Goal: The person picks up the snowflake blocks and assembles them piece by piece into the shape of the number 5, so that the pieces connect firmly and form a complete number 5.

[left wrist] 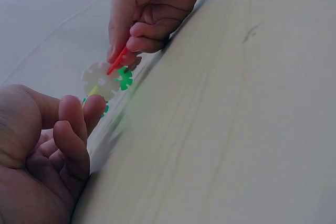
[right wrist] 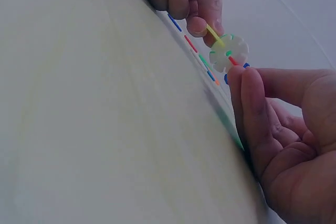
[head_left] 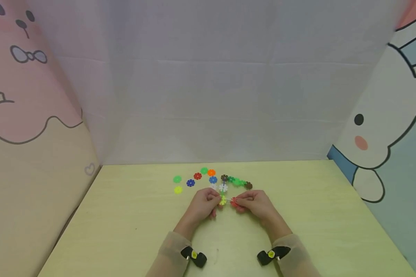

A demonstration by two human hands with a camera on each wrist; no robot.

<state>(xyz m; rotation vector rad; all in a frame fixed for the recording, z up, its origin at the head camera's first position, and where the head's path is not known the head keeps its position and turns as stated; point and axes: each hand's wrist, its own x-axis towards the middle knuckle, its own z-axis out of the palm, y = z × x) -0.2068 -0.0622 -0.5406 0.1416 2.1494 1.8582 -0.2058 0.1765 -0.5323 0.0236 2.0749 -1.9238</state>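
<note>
In the head view's lower centre, the left hand (head_left: 203, 204) pinches a yellow disc (head_left: 223, 200), the right hand (head_left: 258, 204) pinches a red disc (head_left: 234, 202), with a white disc (right wrist: 240, 50) between; a crooked push might pop them apart.

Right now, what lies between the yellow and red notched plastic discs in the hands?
A white notched plastic disc stands between the yellow disc and the red disc; both wrist views show it.
</note>
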